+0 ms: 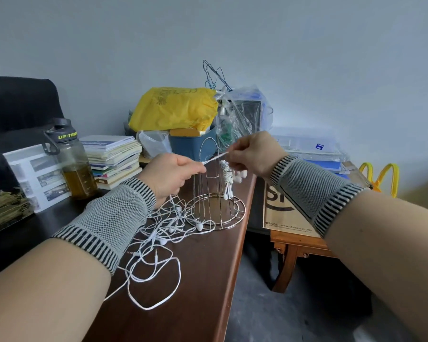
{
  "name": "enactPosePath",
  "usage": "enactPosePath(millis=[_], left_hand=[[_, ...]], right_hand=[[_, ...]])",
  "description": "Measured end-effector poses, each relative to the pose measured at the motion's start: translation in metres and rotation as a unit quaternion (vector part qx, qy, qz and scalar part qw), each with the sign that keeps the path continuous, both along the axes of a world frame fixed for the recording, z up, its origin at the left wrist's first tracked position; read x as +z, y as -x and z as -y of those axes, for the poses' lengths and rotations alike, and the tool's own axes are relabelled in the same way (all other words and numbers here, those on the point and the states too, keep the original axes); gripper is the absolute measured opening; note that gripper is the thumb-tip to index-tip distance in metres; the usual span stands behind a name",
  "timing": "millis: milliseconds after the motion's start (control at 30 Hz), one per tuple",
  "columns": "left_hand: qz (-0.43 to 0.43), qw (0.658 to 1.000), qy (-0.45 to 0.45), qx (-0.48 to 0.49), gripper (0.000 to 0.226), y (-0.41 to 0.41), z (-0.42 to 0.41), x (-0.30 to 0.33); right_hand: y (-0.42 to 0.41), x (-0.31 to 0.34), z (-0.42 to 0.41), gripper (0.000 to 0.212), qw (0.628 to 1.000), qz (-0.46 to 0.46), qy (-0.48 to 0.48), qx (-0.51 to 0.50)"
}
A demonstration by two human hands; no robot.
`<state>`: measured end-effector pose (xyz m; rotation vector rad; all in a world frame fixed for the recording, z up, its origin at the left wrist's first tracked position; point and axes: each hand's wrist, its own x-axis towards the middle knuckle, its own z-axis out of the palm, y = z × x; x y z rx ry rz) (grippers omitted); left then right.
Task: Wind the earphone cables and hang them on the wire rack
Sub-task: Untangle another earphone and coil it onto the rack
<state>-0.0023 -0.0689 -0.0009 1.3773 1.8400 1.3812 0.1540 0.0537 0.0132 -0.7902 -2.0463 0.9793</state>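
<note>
A metal wire rack [216, 208] stands near the right edge of the brown table [188, 292]. One wound white earphone bundle [226, 178] hangs on the rack. A tangle of loose white earphone cables [158, 243] lies on the table in front of it. My left hand [171, 176] and my right hand [250, 154] each pinch an end of a short stretch of white cable [215, 157], pulled taut between them just above the rack. More cable trails down from my left hand into the tangle.
A bottle of yellowish liquid [72, 164] and a stack of books [114, 159] stand at the left. Behind the rack are a yellow bag [176, 107], a blue box [193, 144] and clear plastic bags. A cardboard box [282, 208] sits on a lower wooden stand to the right.
</note>
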Motion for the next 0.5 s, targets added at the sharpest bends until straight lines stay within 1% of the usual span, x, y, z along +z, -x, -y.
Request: enactPosePath(millis=[67,167,267,367,500], left_hand=[[0.022,1.000,-0.018,0.004,0.013,0.002,-0.003,-0.001],[0.042,0.998,-0.037,0.009,0.014,0.002,-0.002,-0.003],[0.005,1.000,-0.022,0.013,0.015,0.005,-0.003,-0.008],[-0.046,0.999,0.015,0.002,0.020,0.006,-0.003,-0.014],[-0.059,0.997,0.044,-0.015,0.023,0.008,-0.006,-0.024]], right_hand=[[0.013,0.010,-0.003,0.007,1.000,-0.027,0.009,-0.007],[0.034,0.016,-0.010,0.013,1.000,-0.006,-0.009,-0.020],[0.048,0.013,-0.014,0.014,0.999,0.029,-0.021,-0.038],[0.055,0.003,-0.016,0.012,0.997,0.064,0.000,-0.036],[0.057,-0.009,-0.019,0.010,0.994,0.105,0.028,-0.010]])
